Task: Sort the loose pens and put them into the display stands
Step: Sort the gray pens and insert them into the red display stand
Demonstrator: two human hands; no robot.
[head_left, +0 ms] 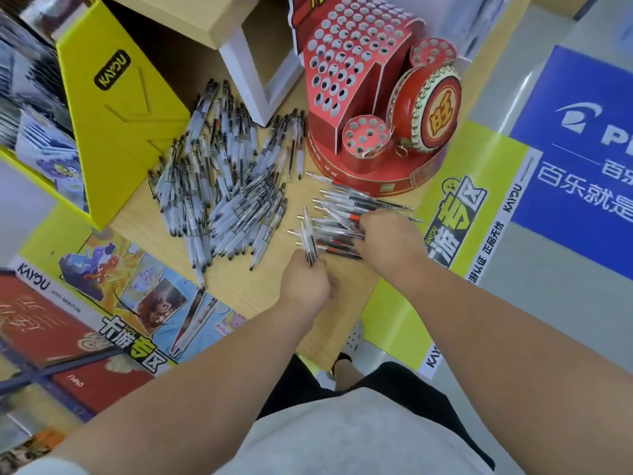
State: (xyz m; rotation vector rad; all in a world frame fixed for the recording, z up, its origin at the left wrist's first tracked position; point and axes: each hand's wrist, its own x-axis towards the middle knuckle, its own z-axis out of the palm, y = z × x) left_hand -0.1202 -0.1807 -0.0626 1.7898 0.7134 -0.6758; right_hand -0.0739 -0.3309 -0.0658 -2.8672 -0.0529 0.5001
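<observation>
Slim clear-plastic pens (310, 241): likely light, stiff, slippery; grip mid-barrel; left hand (305, 286) clasps a few; right hand (387, 241), fingers hidden, atop loose pile (342, 205).

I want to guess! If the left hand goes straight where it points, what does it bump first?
Probably the small spread of pens just ahead of the left hand; the red display stand is farther. Depth is unclear.

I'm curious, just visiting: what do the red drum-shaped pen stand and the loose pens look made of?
The red pen stand looks like glossy printed cardboard: folded flat panels, punched holes. The loose pens seem clear plastic: dark refills show through their barrels.
</observation>
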